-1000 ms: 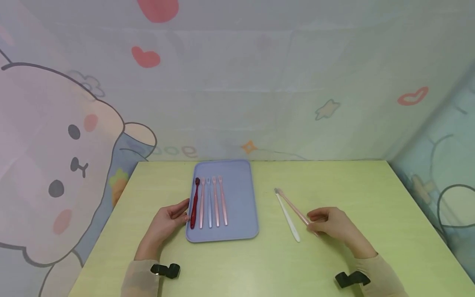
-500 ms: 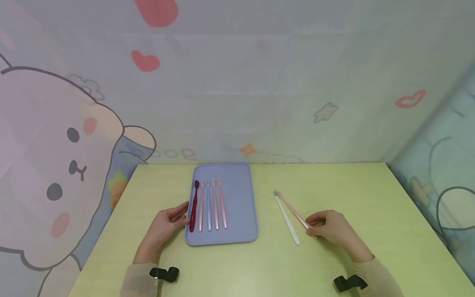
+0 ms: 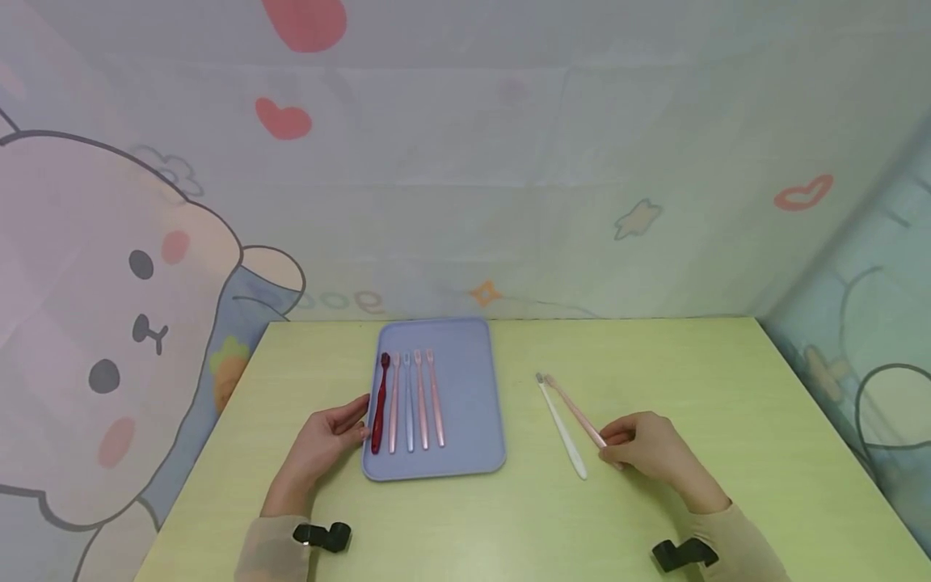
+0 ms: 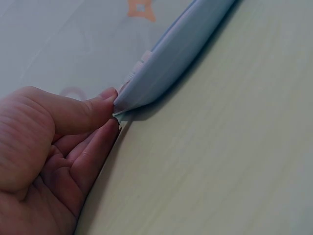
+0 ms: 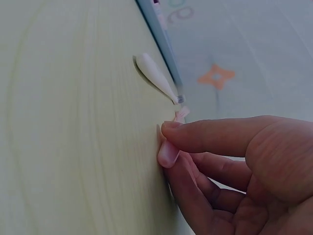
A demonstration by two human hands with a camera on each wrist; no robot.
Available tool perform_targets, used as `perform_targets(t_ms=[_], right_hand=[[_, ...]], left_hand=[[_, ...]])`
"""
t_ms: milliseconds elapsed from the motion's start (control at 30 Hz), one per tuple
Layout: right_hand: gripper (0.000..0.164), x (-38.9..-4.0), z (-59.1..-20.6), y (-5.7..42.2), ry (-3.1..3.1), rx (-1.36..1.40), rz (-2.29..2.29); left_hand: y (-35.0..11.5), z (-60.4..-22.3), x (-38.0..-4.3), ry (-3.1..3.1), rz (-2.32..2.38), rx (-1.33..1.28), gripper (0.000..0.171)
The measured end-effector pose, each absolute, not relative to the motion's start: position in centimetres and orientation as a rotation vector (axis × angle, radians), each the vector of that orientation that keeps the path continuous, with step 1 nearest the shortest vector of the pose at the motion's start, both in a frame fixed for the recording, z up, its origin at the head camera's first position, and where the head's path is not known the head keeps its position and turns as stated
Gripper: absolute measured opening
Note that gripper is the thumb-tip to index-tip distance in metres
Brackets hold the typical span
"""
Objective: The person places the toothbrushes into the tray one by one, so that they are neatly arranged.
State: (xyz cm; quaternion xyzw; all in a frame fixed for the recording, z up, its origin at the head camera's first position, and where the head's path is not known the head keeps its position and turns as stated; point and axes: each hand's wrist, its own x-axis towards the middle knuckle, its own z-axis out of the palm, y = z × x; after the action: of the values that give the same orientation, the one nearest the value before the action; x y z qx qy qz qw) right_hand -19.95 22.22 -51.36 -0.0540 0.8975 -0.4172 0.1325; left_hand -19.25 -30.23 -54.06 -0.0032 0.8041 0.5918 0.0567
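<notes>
My left hand point(image 3: 326, 440) pinches the left rim of a blue-violet tray point(image 3: 465, 412), thumb above and fingers below in the left wrist view. On the tray lie a dark red toothbrush point(image 3: 379, 408), a light blue toothbrush point(image 3: 410, 408) and several pink toothbrushes point(image 3: 422, 408), side by side in a row. Right of the tray, my right hand point(image 3: 647, 443) holds another pink toothbrush point(image 3: 578, 416) between thumb and fingers near its handle end, seen close in the right wrist view point(image 5: 169, 152). A white toothbrush point(image 3: 563, 432) lies slanted on the table just left of it.
The light yellow-green table point(image 3: 465, 533) reaches back to a printed cloth wall point(image 3: 451, 162). Another cloth panel point(image 3: 865, 323) stands along the right side. A black wrist camera point(image 3: 322, 536) is on the left sleeve and another black camera point(image 3: 685, 554) on the right.
The head view has tilted slightly. The held pink toothbrush's head sits a little farther right from the white one's than half a second ago. Both hands keep their holds.
</notes>
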Motion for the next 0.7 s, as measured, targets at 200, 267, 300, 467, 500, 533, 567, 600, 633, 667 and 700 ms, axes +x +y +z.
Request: perform_targets(t_ms=[200, 267, 300, 467, 500, 533, 567, 600, 633, 667, 700], right_hand=[[0.028, -20.02, -51.28, 22.31, 2.607, -0.162, -1.190], [0.028, -20.03, -51.27, 22.32, 2.604, -0.167, -1.191], [0.028, -20.02, -51.24, 22.30, 2.599, -0.158, -1.196], [0.027, -19.92, -51.21, 22.12, 2.610, -0.146, -1.182], [0.027, -19.90, -51.23, 22.07, 2.618, -0.146, -1.174], [0.026, -19.85, -51.22, 22.02, 2.626, -0.149, -1.165], [0.026, -19.80, -51.20, 21.96, 2.632, -0.142, -1.161], [0.025, -19.75, -51.17, 21.91, 2.636, -0.144, -1.158], [0.025, -19.71, -51.14, 21.87, 2.639, -0.140, -1.157], [0.025, -19.69, -51.13, 21.87, 2.642, -0.144, -1.157], [0.025, -19.66, -51.11, 21.87, 2.643, -0.145, -1.157]], left_hand=[[-30.20, -54.06, -19.31, 2.457, 1.776, -0.012, 0.061], [-30.14, -54.05, -19.34, 2.460, 1.771, -0.010, 0.061], [-30.12, -54.07, -19.38, 2.459, 1.774, -0.018, 0.061], [-30.08, -54.21, -19.47, 2.462, 1.772, -0.028, 0.060], [-30.11, -54.24, -19.49, 2.462, 1.774, -0.031, 0.060], [-30.12, -54.27, -19.49, 2.460, 1.777, -0.032, 0.060], [-30.16, -54.29, -19.49, 2.459, 1.775, -0.027, 0.059], [-30.18, -54.34, -19.51, 2.452, 1.782, -0.035, 0.059], [-30.20, -54.34, -19.50, 2.451, 1.781, -0.028, 0.059], [-30.19, -54.34, -19.50, 2.446, 1.786, -0.037, 0.059], [-30.23, -54.32, -19.49, 2.448, 1.783, -0.031, 0.059]])
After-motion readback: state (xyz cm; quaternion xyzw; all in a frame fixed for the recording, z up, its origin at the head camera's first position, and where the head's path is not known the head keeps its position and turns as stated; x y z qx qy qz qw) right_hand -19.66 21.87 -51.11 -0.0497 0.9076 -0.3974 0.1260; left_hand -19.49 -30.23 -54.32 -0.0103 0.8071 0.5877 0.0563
